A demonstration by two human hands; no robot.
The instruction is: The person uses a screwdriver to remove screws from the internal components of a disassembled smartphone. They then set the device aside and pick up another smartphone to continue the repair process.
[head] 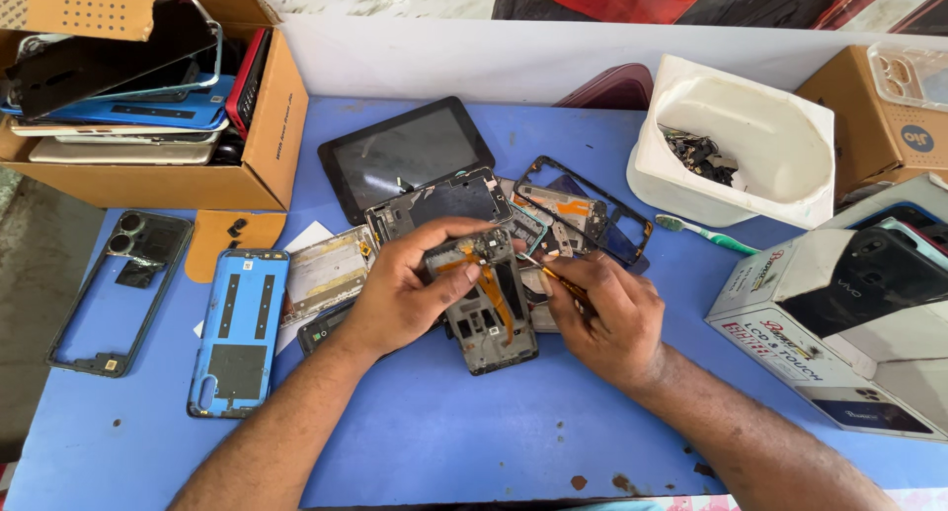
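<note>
An opened phone frame (pixel 491 318) with an orange flex cable lies on the blue table (pixel 464 432) in front of me. My left hand (pixel 405 289) grips its upper left edge, thumb pressing near the top. My right hand (pixel 607 318) holds a thin tool (pixel 541 269) with an orange handle, its tip touching the frame's upper right corner. Under and behind the frame lie other stripped phone frames (pixel 583 215) and a dark tablet (pixel 400 156).
A blue back cover (pixel 237 333) and a black phone frame (pixel 123 289) lie at the left. A cardboard box (pixel 267 146) of phones stands at the back left. A white tub (pixel 736 141) of small parts, a green toothbrush (pixel 706 235) and product boxes (pixel 839 328) occupy the right.
</note>
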